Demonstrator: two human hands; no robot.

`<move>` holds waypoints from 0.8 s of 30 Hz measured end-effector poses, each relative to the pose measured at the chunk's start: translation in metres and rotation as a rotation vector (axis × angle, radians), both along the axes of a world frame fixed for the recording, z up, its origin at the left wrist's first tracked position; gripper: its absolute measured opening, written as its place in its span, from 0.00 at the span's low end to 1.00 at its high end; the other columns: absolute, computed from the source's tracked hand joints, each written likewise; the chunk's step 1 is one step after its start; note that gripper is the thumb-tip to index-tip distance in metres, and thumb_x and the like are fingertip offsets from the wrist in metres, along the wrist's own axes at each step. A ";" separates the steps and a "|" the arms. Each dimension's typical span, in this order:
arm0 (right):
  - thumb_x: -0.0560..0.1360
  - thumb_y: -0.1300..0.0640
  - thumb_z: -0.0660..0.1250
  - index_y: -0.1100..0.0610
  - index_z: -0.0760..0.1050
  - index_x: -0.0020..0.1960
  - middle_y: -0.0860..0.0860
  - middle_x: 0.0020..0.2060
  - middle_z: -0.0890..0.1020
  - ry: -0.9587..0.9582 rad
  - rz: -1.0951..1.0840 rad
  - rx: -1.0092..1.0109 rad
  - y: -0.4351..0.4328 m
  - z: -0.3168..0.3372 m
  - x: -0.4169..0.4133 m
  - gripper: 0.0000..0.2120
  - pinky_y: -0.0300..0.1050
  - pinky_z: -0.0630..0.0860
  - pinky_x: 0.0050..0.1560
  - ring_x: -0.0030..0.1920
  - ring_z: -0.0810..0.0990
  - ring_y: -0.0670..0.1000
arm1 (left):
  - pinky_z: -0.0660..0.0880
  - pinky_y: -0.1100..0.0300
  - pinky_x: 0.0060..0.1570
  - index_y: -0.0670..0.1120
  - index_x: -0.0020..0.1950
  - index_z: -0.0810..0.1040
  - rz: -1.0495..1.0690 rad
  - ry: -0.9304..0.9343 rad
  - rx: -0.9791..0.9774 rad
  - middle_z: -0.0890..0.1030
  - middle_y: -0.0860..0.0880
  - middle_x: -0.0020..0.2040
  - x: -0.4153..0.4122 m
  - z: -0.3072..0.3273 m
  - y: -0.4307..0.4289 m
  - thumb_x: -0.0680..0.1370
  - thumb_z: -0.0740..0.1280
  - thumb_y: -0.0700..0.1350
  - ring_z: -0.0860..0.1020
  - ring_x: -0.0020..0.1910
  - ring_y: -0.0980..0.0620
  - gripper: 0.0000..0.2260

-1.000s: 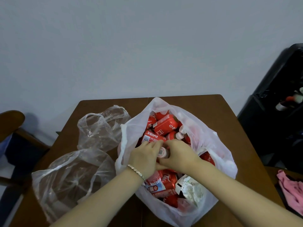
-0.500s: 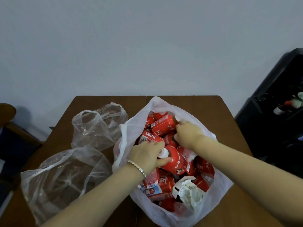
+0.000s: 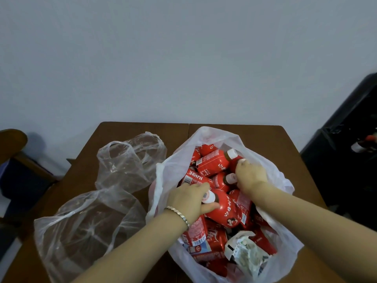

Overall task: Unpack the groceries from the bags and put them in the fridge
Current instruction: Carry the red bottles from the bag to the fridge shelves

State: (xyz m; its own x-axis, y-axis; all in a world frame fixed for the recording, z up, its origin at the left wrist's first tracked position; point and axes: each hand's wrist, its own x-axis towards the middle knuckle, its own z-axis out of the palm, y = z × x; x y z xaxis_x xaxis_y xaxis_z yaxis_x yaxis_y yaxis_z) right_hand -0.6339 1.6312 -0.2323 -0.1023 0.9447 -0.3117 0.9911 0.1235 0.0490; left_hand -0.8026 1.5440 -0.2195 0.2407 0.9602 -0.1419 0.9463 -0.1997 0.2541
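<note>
Wooden table [image 3: 265, 139] bears clear bags [image 3: 126, 162] beside the white bag [image 3: 161, 180]

Soft, even light is falling from above, leaving the scene fairly dim, with a cool blue-grey cast on the wall [image 3: 183, 58], which is darkening towards the corners. A blurry shadow is lying on it beside the chair [image 3: 12, 139] at left. Small highlights are glinting on the clear bags [image 3: 126, 164], and a dull sheen is showing on the red bottle [image 3: 226, 209]. The black fridge [image 3: 346, 150] is sinking into near-black. The table [image 3: 142, 129] edges are bowing with the wide lens, and everything is looking slightly soft.
</note>
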 end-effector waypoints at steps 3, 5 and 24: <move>0.77 0.54 0.62 0.59 0.72 0.58 0.53 0.54 0.78 0.106 -0.021 0.081 -0.009 0.010 0.007 0.13 0.42 0.72 0.44 0.53 0.79 0.54 | 0.67 0.60 0.43 0.50 0.60 0.71 -0.009 0.007 -0.011 0.78 0.51 0.53 -0.001 0.001 -0.001 0.76 0.60 0.63 0.73 0.54 0.49 0.20; 0.77 0.51 0.61 0.58 0.73 0.56 0.54 0.53 0.76 0.138 -0.032 0.160 -0.021 0.023 0.013 0.13 0.42 0.68 0.43 0.52 0.78 0.54 | 0.67 0.60 0.43 0.51 0.60 0.70 -0.015 0.008 -0.012 0.78 0.50 0.54 -0.001 0.001 -0.001 0.76 0.59 0.63 0.73 0.54 0.49 0.20; 0.74 0.46 0.59 0.51 0.59 0.35 0.46 0.31 0.69 0.320 0.641 0.374 -0.093 0.145 0.001 0.14 0.39 0.60 0.28 0.34 0.69 0.51 | 0.70 0.59 0.45 0.46 0.54 0.74 0.558 0.099 0.147 0.80 0.45 0.53 0.045 0.125 -0.099 0.75 0.60 0.63 0.78 0.53 0.45 0.21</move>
State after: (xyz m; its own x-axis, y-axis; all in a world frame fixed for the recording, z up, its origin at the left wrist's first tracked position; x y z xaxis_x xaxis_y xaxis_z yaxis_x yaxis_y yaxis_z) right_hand -0.6329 1.5385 -0.0871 -0.6905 0.7077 0.1497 0.7059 0.7044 -0.0742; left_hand -0.7581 1.4449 -0.0944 -0.3149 0.9491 0.0068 0.9362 0.3094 0.1665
